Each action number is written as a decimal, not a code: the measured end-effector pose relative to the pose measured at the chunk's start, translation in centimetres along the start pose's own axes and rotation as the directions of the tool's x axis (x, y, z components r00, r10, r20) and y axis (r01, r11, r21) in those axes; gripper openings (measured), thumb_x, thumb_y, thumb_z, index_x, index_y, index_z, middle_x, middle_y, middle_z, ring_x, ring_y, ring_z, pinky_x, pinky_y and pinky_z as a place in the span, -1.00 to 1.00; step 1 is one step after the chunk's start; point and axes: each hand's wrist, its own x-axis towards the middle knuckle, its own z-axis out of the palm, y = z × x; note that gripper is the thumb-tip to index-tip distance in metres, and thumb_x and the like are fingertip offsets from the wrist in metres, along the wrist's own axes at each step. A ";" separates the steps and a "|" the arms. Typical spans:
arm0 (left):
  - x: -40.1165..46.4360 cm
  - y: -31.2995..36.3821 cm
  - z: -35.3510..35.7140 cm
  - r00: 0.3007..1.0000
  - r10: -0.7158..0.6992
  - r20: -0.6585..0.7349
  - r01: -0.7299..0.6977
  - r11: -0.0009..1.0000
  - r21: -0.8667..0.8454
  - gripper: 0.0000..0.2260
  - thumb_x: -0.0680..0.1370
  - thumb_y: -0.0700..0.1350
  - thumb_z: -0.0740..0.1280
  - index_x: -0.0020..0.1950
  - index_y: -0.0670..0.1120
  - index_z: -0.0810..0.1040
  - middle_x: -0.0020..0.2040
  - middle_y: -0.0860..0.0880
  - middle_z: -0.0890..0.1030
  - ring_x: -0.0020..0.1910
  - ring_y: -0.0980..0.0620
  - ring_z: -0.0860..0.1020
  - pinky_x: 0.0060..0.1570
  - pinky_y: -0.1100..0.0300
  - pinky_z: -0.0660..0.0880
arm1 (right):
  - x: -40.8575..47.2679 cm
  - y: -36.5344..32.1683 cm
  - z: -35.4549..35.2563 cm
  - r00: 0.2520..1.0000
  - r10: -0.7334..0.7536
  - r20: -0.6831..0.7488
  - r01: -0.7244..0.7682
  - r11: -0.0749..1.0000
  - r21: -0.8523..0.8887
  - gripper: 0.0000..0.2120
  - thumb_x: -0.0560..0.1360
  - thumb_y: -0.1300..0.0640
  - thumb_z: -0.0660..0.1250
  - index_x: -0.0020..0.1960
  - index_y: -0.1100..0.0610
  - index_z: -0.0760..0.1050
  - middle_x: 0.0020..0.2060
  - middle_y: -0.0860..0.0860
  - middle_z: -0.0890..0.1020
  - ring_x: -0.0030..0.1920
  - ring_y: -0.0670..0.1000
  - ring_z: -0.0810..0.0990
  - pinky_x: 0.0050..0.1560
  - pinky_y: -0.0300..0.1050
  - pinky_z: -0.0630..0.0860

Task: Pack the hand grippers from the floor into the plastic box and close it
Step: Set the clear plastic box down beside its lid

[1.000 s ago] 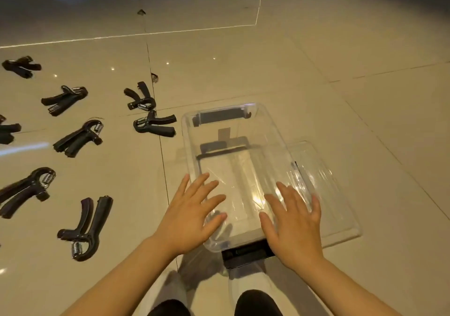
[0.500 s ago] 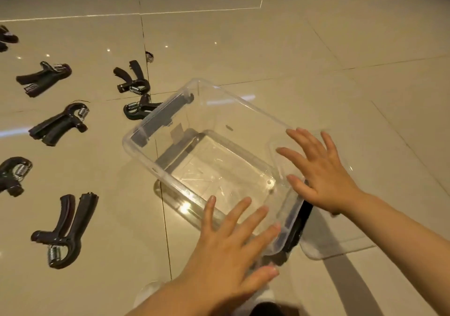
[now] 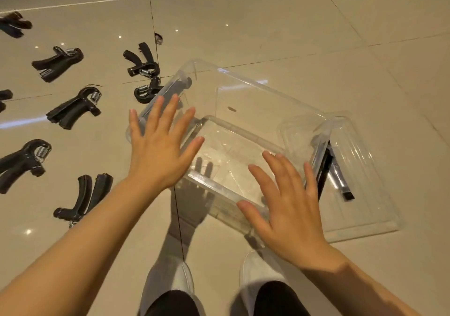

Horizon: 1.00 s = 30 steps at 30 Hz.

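A clear plastic box point(image 3: 255, 91) with black latches stands open on the tiled floor, turned at an angle, with nothing inside it. Its clear lid point(image 3: 360, 194) lies flat on the floor to the right, partly under the box. My left hand point(image 3: 160, 145) hovers with spread straight fingers over the box's left corner. Over the near rim, my right hand point(image 3: 287, 206) is spread the same way. Several black hand grippers lie on the floor to the left, one point(image 3: 84, 196) nearest my left forearm, another point(image 3: 146, 91) touching the box's far left corner.
More hand grippers point(image 3: 73, 108) point(image 3: 58, 62) point(image 3: 22, 162) are scattered across the beige tiles at left. My white shoes point(image 3: 258, 274) stand just below the box. Open tiled floor extends to the right and far side.
My left hand has moved from the near rim up to the box's left corner. My right hand came from the right side to the near rim. The box sits a little further right.
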 end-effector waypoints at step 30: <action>-5.9 0.6 0.2 0.989 -0.095 0.116 0.106 0.990 -0.097 -0.27 0.41 0.48 -0.14 0.49 0.16 0.15 0.55 0.04 -0.03 0.51 0.01 -0.22 0.44 -0.19 -0.09 | 0.4 1.0 -0.2 0.986 -0.091 0.138 0.102 0.992 -0.075 -0.42 0.54 -0.32 -0.07 0.38 -0.03 0.36 0.33 0.01 0.47 0.24 0.10 0.49 0.20 0.24 0.27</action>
